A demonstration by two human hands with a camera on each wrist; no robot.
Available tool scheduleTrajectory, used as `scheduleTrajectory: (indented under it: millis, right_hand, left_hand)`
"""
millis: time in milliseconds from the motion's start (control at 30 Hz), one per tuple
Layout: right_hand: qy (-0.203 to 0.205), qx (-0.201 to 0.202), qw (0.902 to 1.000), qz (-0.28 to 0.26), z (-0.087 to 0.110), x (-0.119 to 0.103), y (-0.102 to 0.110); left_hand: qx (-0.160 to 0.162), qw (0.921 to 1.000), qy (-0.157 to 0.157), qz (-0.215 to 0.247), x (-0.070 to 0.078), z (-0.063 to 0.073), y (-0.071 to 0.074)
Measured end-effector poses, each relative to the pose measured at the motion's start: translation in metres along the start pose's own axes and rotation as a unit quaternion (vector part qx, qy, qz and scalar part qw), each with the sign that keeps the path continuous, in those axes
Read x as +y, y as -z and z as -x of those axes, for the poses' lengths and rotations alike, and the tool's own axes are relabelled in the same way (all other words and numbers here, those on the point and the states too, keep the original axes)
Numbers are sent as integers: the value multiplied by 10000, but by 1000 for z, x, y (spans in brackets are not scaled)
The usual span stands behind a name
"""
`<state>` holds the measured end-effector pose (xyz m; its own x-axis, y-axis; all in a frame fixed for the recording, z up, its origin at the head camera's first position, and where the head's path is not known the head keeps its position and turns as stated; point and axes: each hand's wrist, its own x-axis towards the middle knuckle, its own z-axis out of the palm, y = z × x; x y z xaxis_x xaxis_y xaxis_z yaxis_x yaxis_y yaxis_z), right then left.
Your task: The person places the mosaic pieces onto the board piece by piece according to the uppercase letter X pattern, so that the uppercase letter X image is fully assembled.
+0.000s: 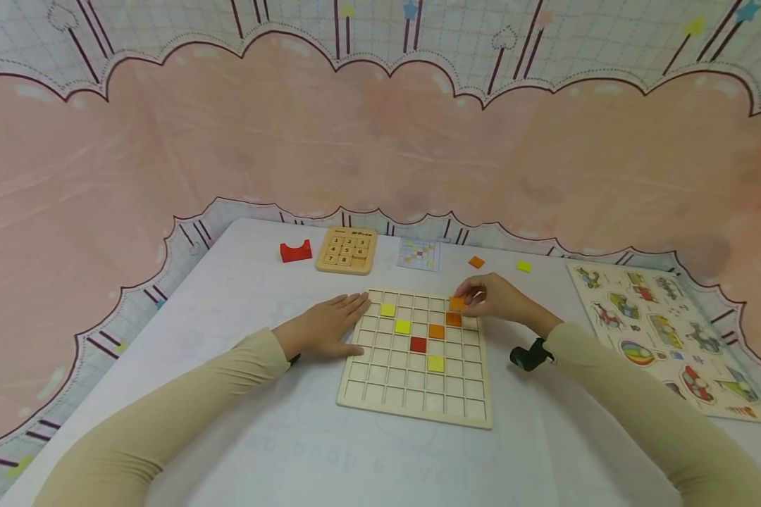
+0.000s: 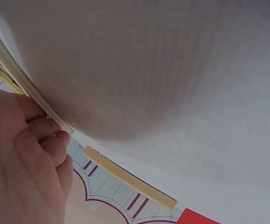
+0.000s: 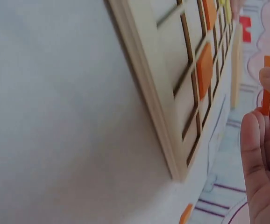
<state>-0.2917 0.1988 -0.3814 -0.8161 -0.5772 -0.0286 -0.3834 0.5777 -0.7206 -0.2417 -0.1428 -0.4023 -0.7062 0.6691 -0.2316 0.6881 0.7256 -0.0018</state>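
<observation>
The right hand (image 1: 496, 298) pinches an orange tile (image 1: 456, 303) over the board (image 1: 394, 396); the left hand (image 1: 322, 328), fingers extended, touches its left edge.

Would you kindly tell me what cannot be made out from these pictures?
- Held tile: right wrist view, partly covered by the right hand.
- Card: head view, fine pattern too small.
- Puzzle board: head view, lower left corner hidden by the right sleeve.
- Red block: left wrist view, mostly cut off by the bottom edge.
</observation>
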Motion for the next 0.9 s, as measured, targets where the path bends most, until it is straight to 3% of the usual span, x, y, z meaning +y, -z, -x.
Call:
scheduleTrajectory:
  millis: [367,900]
  right_hand:
    - [265,-243,9992,-173,7,-24,-28]
    - [548,-871,9947,-30,-2,-62,-71]
  left_hand:
    - [-56,10000,42,-7,-1,0,1]
    - [-95,9999,29,-24,-1,-2,0]
